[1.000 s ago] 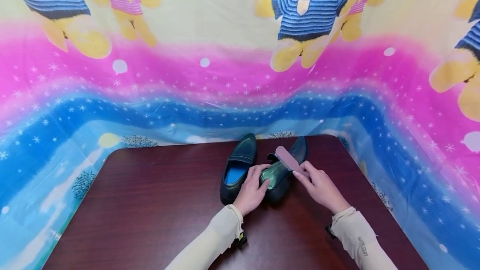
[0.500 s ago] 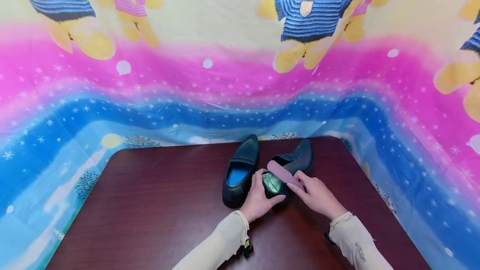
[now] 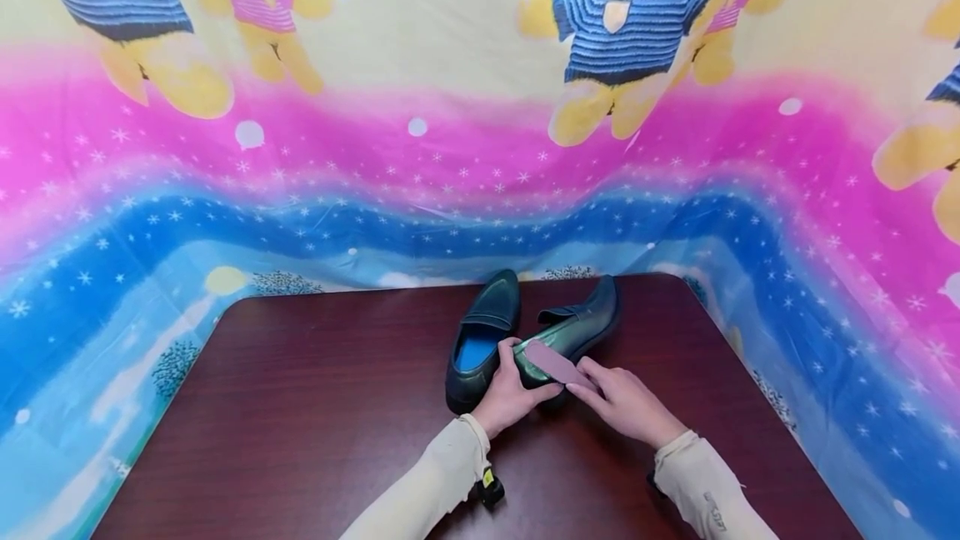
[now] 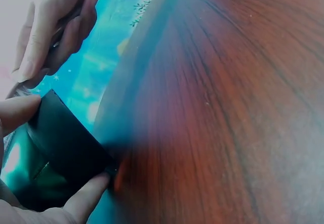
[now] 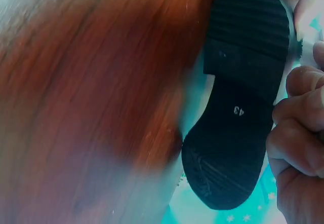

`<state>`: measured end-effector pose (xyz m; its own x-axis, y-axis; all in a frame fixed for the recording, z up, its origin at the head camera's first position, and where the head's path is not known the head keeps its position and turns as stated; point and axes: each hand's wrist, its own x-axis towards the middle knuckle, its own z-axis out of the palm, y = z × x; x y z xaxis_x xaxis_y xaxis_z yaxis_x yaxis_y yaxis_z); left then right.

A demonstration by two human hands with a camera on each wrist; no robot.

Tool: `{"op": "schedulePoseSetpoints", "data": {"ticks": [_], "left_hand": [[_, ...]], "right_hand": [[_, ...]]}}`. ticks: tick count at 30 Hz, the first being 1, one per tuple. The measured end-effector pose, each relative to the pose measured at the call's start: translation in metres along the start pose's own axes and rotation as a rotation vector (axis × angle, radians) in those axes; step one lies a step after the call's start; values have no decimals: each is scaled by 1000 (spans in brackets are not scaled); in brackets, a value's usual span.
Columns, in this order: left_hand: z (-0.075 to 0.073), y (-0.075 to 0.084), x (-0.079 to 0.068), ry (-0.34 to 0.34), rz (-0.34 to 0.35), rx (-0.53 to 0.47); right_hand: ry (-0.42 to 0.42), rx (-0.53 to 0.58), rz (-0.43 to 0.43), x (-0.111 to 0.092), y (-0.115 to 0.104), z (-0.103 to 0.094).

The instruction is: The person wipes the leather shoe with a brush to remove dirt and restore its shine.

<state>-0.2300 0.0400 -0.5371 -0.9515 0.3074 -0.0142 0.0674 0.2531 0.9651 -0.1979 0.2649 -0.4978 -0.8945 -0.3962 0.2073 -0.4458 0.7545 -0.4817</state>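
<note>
A dark green loafer (image 3: 592, 325) is tipped on its side in the head view, its toe toward the back right. My left hand (image 3: 512, 394) grips its heel end; the left wrist view shows fingers on both sides of the black heel (image 4: 68, 138). My right hand (image 3: 632, 405) holds a pink brush (image 3: 553, 363) by one end, its head lying over the shoe's side near the heel. In the right wrist view the black sole (image 5: 238, 102), marked 43, faces the camera. The matching loafer (image 3: 487, 315), with a blue insole, stands upright just left of my left hand.
The shoes are on a dark reddish-brown table (image 3: 300, 407) with rounded back corners. A printed cloth (image 3: 420, 165) with bears and snowflakes hangs close behind the table and along both sides.
The brush has moved from the loafer's middle back toward its heel, nearer to my left hand. The held loafer has rolled back and forth, and my left thumb now lies across its heel.
</note>
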Motion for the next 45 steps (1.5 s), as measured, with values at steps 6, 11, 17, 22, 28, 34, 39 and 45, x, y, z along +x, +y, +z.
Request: {"op": "schedulePoseSetpoints", "data": {"ticks": [6,11,17,22,28,34,39,45], "left_hand": [[-1,-1,1,-8,-4,-1],[-1,0,1,-15,-5,-11],[-2,0,0,-15,-14,-26],[-1,-1,0,-18,-17,-16],[-1,-3,2,-13,-23,-9],[-2,-3,1,-15,-24,-6],[-2,-4,2,-17,-5,4],[-2,-3,2,-16,17,10]], "right_hand": [[-6,-33,-32,4,-3,3],[8,-89,-19,6,-3,3],[43,-137,19,7,5,0],[80,-139,56,7,18,-6],[81,-120,136,8,22,-13],[46,-22,73,8,4,-8],[-9,-33,-2,10,-11,1],[-15,-109,-9,13,-15,6]]}}
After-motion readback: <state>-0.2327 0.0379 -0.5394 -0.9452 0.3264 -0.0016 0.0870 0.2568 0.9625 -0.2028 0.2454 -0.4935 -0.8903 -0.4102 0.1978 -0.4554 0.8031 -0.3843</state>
